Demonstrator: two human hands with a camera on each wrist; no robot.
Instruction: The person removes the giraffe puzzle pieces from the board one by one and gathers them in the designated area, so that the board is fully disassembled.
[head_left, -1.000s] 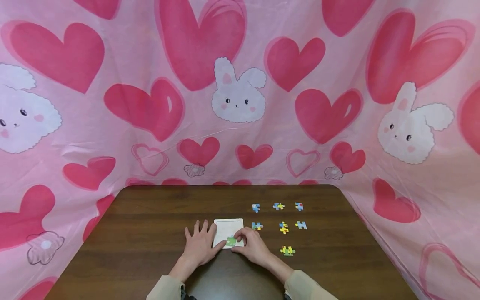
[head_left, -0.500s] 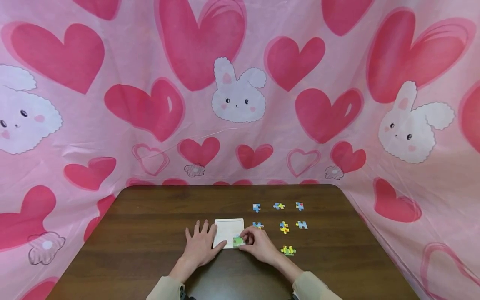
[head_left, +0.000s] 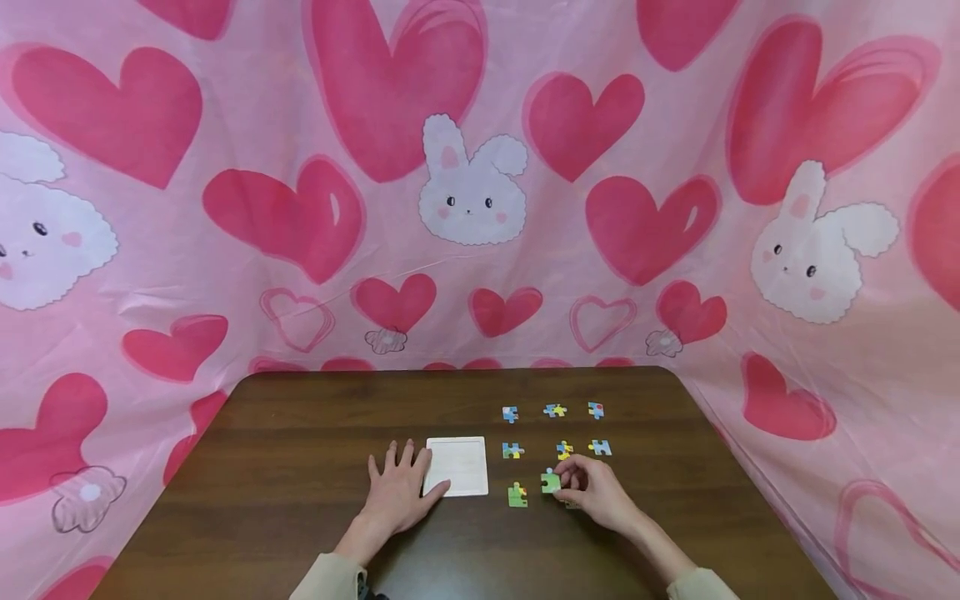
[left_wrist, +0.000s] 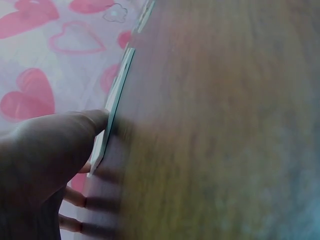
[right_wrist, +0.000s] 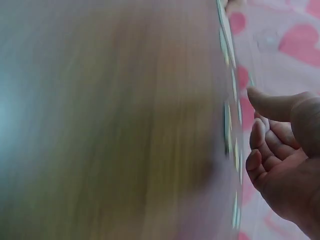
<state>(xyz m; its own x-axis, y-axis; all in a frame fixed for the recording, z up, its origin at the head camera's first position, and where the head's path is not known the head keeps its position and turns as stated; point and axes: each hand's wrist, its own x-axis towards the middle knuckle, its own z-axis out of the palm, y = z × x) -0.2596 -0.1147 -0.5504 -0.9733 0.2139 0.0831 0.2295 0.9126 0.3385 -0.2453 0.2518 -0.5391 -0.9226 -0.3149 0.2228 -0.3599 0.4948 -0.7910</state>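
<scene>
- We are working a small jigsaw on a dark wooden surface, and we are judging this to be the picking stage: choosing a loose piece to bring to the white tray.
- Our left hand is lying flat with straight fingers, its thumb pressing on the tray's near left edge and steadying it; the left wrist view is showing the thumb against that edge.
- Our right hand is sitting to the right of the tray, fingers curling and pinching a green piece at its fingertips, low over the surface.
- A second green piece is lying just right of the tray, apart from both hands.
- Six more pieces are waiting beyond, among them a blue piece near the tray's far right corner and a yellow piece just past our right fingers.
- The tray is looking bare, with no piece seated in it.
- As we judge it, the next move is calling for carrying the pinched piece left over the tray, turning it to suit a corner or edge, and keeping the left hand pressing so the tray is not sliding.
- The right wrist view is too blurred to be showing the grip.
</scene>
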